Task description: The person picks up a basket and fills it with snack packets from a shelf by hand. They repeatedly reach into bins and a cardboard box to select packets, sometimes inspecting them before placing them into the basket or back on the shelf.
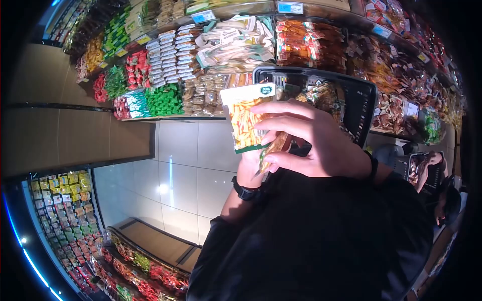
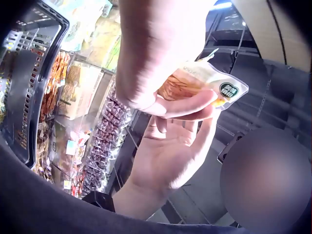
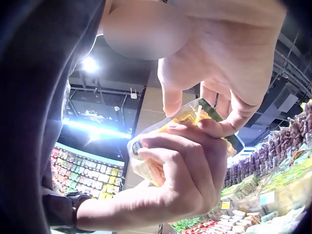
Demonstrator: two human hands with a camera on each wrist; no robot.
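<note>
A flat food packet (image 1: 246, 118) with a white top, a dark green logo and pictured yellow strips is held up in front of the body. From behind, my left hand (image 3: 180, 168) grips it with curled fingers; in the head view that hand is mostly hidden, its wrist with a black watch (image 1: 246, 189) showing below. My right hand (image 1: 321, 135) reaches over from the right, fingers spread across the packet's front. Between its thumb and fingers, a narrow brown and green packaging edge (image 1: 273, 150) is pinched. In the left wrist view the packet (image 2: 195, 83) appears side-on, logo outward.
Behind the right hand, a black shopping basket (image 1: 372, 108) with packets in it overlaps the shelf. Shelves of bagged snacks (image 1: 236, 45) curve along the far side, with price tags (image 1: 290, 7). Tiled floor (image 1: 178, 165) lies to the left. Another person's arm (image 1: 427, 168) shows at right.
</note>
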